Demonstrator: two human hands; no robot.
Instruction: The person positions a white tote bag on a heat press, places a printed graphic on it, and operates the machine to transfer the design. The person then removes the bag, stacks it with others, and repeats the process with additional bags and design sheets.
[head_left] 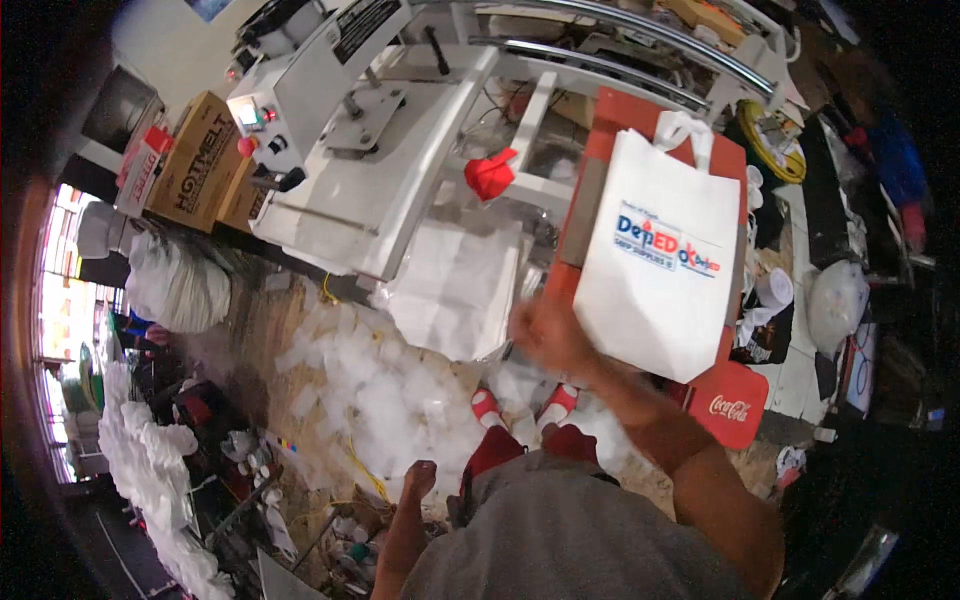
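My right hand [540, 330] is raised beside a white tote bag [650, 300], blurred, its fingers curled; whatever it may hold is hidden. The bag has blue and red printing and lies flat on a red board [592, 240], handles at the top. Left of that hand is a stack of white sheets or bags [450, 280]. My left hand [418, 480] hangs low in a fist with nothing visible in it. Above the stack stands a white press machine [330, 170] with a red knob. A crumpled red cloth [488, 175] sits on its frame.
Cardboard boxes [195, 160] and a white sack [175, 285] stand left of the machine. White piles [140, 480] fill the lower left. A red stool [725, 390] is below the bag, clutter [770, 290] to its right. Pale scraps [360, 390] cover the floor around my feet.
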